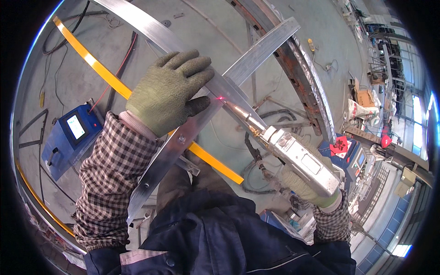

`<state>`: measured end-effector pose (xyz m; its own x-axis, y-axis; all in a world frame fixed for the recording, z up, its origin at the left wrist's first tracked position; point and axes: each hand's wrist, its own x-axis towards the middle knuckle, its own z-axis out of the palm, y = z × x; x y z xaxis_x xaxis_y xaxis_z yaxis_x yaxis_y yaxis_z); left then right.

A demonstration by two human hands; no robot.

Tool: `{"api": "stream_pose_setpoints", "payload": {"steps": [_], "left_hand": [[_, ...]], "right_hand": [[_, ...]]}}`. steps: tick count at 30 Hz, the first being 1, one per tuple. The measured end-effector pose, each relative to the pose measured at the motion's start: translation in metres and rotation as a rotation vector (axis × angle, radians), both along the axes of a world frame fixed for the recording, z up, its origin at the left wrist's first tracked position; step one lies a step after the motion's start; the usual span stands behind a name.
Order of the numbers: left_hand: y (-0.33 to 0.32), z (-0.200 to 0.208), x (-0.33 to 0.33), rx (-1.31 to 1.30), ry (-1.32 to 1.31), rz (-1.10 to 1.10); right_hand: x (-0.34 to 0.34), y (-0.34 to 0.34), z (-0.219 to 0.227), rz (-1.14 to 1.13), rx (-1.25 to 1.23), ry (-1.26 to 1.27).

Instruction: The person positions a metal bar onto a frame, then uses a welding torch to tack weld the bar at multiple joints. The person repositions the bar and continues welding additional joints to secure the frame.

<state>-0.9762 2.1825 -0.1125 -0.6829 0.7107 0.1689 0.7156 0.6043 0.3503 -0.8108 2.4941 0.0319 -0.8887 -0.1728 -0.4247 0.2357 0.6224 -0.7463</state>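
Note:
My left hand (pixel 172 91), in an olive-green work glove, lies over the joint of the silvery metal bars with its fingers stretched out. Beneath its fingertips runs a long metal bar (pixel 133 20), and a second bar (pixel 156 174) slants toward my body. My right hand (pixel 302 183), also gloved, is wrapped round a handheld laser welding gun (pixel 302 160) with a white-silver body. Its copper-coloured nozzle (pixel 236 110) points at the corner where the bars meet. A small red light spot (pixel 221 98) glows there, just right of my left fingertips. The gun mostly hides my right fingers.
A yellow bar (pixel 213 160) passes under the metal frame. To the left stands a blue machine with a lit screen (pixel 75 127); another blue unit (pixel 353 158) is at the right. A rusty, curved steel beam (pixel 298 68) crosses beyond. Cables (pixel 270 114) lie on the floor.

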Motion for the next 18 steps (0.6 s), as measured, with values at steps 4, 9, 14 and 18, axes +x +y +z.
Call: {"api": "stream_pose_setpoints", "payload": {"steps": [4,9,14,18], "left_hand": [[0.0006,-0.0029,-0.0016,0.005,0.023,0.008],[-0.0008,-0.0058,0.0043,0.011,0.017,0.019],[0.0015,-0.0056,0.0028,0.019,0.018,0.014],[0.0031,-0.0065,0.0008,0.063,0.043,0.02]], "right_hand": [[0.0041,-0.0021,-0.0006,-0.155,-0.038,-0.121],[0.005,-0.0047,-0.0064,0.058,0.078,0.084],[-0.0007,-0.0031,-0.0039,0.043,0.063,0.066],[-0.0004,-0.0042,0.0003,-0.039,0.018,-0.011]]}}
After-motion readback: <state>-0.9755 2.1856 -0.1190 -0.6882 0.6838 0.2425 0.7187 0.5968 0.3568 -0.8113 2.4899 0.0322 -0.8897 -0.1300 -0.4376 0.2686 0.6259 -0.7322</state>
